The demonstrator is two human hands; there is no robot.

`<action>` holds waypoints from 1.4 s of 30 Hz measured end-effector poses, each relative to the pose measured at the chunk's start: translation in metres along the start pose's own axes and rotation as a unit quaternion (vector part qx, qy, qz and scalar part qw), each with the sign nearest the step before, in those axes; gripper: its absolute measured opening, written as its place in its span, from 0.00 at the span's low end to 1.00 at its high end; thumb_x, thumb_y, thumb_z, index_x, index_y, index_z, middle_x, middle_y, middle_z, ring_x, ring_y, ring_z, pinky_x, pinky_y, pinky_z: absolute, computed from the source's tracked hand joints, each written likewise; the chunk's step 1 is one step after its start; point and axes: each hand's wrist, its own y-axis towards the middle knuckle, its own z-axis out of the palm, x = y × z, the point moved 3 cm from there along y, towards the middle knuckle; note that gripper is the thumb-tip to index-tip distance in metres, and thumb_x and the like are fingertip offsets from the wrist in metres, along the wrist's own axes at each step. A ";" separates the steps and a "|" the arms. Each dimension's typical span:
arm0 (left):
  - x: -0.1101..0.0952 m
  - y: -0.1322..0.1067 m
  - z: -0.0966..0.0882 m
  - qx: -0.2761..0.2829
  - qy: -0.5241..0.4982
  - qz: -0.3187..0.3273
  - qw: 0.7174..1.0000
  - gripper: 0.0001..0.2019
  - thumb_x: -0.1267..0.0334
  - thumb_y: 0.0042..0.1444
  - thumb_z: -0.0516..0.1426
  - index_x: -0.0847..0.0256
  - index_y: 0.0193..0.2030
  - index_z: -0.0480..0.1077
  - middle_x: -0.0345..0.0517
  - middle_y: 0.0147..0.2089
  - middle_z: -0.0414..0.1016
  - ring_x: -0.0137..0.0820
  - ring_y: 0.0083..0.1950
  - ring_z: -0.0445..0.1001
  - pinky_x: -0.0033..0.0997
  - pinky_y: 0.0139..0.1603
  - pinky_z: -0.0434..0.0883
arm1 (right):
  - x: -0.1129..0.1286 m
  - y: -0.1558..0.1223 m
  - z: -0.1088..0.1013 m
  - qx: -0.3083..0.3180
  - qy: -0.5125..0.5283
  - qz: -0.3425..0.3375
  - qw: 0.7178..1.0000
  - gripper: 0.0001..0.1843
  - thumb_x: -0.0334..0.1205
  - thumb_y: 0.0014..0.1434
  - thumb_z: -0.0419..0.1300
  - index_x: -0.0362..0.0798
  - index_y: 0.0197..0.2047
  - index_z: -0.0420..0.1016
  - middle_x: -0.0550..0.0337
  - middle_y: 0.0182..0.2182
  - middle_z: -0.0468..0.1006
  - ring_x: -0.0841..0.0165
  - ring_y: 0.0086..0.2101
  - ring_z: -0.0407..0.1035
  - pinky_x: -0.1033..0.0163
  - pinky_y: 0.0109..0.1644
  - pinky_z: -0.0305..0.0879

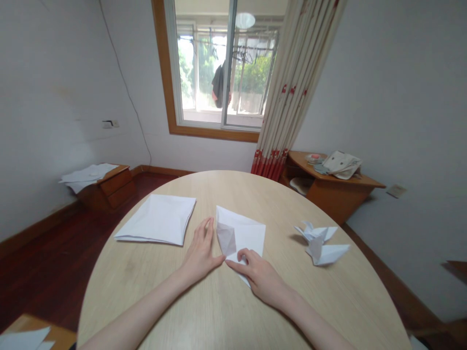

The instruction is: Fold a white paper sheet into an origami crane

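Observation:
A partly folded white paper (250, 231) lies on the round table in front of me, with a shaded flap turned over on its left side. My left hand (201, 248) rests along its left edge, fingers stretched out and thumb tip at the paper's lower left corner. On the lower part of the paper is my right hand (260, 274). Its index finger points left and presses the paper near my left thumb, while the other fingers curl in and partly hide the sheet.
A stack of folded white paper (156, 218) lies on the left of the round table (204, 321). Folded paper birds (324, 245) stand on the right. Beyond are a low wooden cabinet (116, 187), a corner desk (335, 194) with a bag (343, 164), and a curtain (288, 97).

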 end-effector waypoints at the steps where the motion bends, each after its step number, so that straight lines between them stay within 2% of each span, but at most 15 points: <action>1: 0.000 0.000 0.000 0.000 0.000 0.000 1.000 0.51 0.65 0.44 0.63 0.57 0.70 0.36 0.61 0.67 0.48 0.53 0.68 0.50 0.57 0.63 0.57 | 0.000 0.000 -0.001 0.000 0.004 0.000 1.000 0.33 0.21 0.57 0.48 0.61 0.60 0.67 0.53 0.45 0.68 0.64 0.42 0.64 0.58 0.46 0.65; 10: -0.001 0.000 -0.001 -0.014 0.000 0.008 1.000 0.50 0.65 0.43 0.63 0.57 0.70 0.39 0.61 0.67 0.49 0.52 0.68 0.51 0.56 0.63 0.57 | -0.002 0.002 -0.005 -0.008 0.046 0.007 0.999 0.23 0.28 0.64 0.49 0.62 0.53 0.74 0.56 0.43 0.70 0.67 0.38 0.67 0.62 0.43 0.64; 15: -0.003 0.000 -0.001 -0.012 0.018 0.013 1.000 0.50 0.65 0.44 0.63 0.58 0.70 0.38 0.62 0.67 0.49 0.52 0.68 0.51 0.56 0.63 0.58 | -0.004 0.003 -0.006 -0.020 0.094 0.032 0.995 0.13 0.31 0.62 0.54 0.52 0.47 0.75 0.55 0.42 0.72 0.65 0.40 0.68 0.61 0.44 0.64; 19: -0.004 0.000 -0.002 -0.020 0.022 0.019 0.999 0.48 0.64 0.45 0.62 0.58 0.69 0.39 0.62 0.67 0.50 0.53 0.67 0.52 0.56 0.63 0.57 | -0.004 0.003 -0.013 -0.031 0.132 0.038 0.990 0.05 0.30 0.60 0.56 0.48 0.37 0.71 0.58 0.36 0.72 0.66 0.38 0.67 0.62 0.42 0.63; 22: -0.004 0.000 -0.002 -0.016 0.024 0.017 0.999 0.48 0.64 0.44 0.62 0.59 0.69 0.40 0.63 0.66 0.50 0.52 0.67 0.52 0.55 0.63 0.57 | -0.005 0.002 -0.015 -0.025 0.161 0.043 0.986 0.06 0.29 0.58 0.57 0.48 0.31 0.68 0.61 0.34 0.70 0.68 0.34 0.66 0.64 0.39 0.62; 28: -0.005 0.000 -0.002 -0.013 0.025 0.017 0.999 0.49 0.65 0.44 0.63 0.60 0.69 0.40 0.63 0.66 0.50 0.52 0.67 0.51 0.55 0.64 0.57 | -0.009 0.001 -0.019 0.000 0.212 0.072 0.975 0.09 0.26 0.53 0.61 0.48 0.27 0.66 0.64 0.31 0.68 0.70 0.32 0.65 0.66 0.37 0.61; 35: -0.006 0.000 -0.003 -0.010 0.028 0.020 0.999 0.49 0.65 0.44 0.62 0.58 0.70 0.38 0.62 0.66 0.49 0.53 0.67 0.51 0.55 0.63 0.57 | -0.011 -0.001 -0.026 0.027 0.233 0.086 0.968 0.09 0.28 0.50 0.65 0.48 0.27 0.68 0.64 0.33 0.68 0.70 0.33 0.64 0.66 0.38 0.61; 42: -0.007 0.000 -0.003 -0.015 0.025 0.021 0.999 0.49 0.65 0.44 0.62 0.59 0.70 0.39 0.62 0.66 0.50 0.53 0.67 0.52 0.56 0.64 0.57 | -0.018 -0.004 -0.022 0.038 0.261 0.082 0.961 0.11 0.34 0.47 0.70 0.49 0.29 0.70 0.63 0.36 0.69 0.69 0.35 0.64 0.65 0.41 0.63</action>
